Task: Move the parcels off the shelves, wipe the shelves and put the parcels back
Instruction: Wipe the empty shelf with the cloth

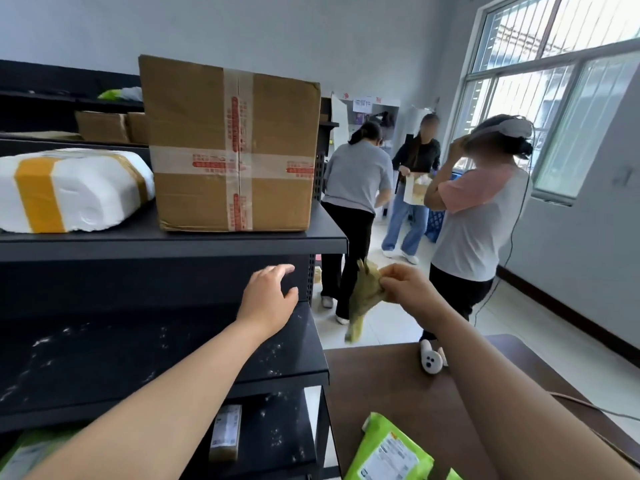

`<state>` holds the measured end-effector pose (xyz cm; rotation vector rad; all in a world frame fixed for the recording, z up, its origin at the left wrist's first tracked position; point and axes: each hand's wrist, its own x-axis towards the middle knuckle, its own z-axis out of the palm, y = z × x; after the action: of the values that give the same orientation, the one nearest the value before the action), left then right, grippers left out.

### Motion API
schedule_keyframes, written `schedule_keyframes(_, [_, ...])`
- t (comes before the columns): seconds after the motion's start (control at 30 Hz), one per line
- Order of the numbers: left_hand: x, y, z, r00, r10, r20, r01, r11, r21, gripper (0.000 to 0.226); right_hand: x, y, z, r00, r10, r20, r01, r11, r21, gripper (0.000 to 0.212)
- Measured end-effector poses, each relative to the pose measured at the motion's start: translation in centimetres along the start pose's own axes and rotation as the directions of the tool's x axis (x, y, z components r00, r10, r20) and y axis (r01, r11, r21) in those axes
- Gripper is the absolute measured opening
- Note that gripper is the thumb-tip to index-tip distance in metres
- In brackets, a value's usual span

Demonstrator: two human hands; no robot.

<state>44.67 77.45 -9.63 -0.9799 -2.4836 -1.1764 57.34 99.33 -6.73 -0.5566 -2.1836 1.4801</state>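
A large taped cardboard box [235, 147] and a white foam parcel with yellow tape [69, 192] stand on the upper black shelf [173, 242]. The middle shelf [138, 355] below is bare and speckled with white dust. My left hand [268, 299] reaches over its right end with relaxed fingers, holding nothing. My right hand [407, 285] pinches a crumpled yellow-green cloth [363, 299] that hangs down past the shelf's end. A small brown parcel [225, 433] lies on the lower shelf. A green parcel [388, 452] lies on the brown table [398, 393].
Three people stand in the aisle to the right, near the window. A white controller [431, 362] lies on the table's far edge. More cardboard boxes [104, 126] sit on a rear shelf unit. A cable [588, 407] trails across the table's right side.
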Motion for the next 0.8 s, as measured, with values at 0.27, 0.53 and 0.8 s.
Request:
schedule_keyframes(0.27, [-5.1,-0.9,2.8,0.93,-0.082,0.358,0.135,0.983,-0.124,0.045,-3.4,4.1,2.2,0.905,0.216,0.367,-0.298,0.936,0.185,0.026])
schedule_keyframes(0.53, [-7.1,-3.2,0.8,0.883,-0.115,0.455,0.209,0.965,-0.162,0.025,-3.3,5.3,8.4,0.813,0.142,0.565,-0.24,0.966,0.102,0.024])
schedule_keyframes(0.8, [-10.2,-7.0,-4.4,0.872,-0.266,0.411,0.359,0.918,-0.168,0.02,-3.9,3.4,16.0,0.848,0.069,0.526,-0.068,0.997,-0.022,0.009])
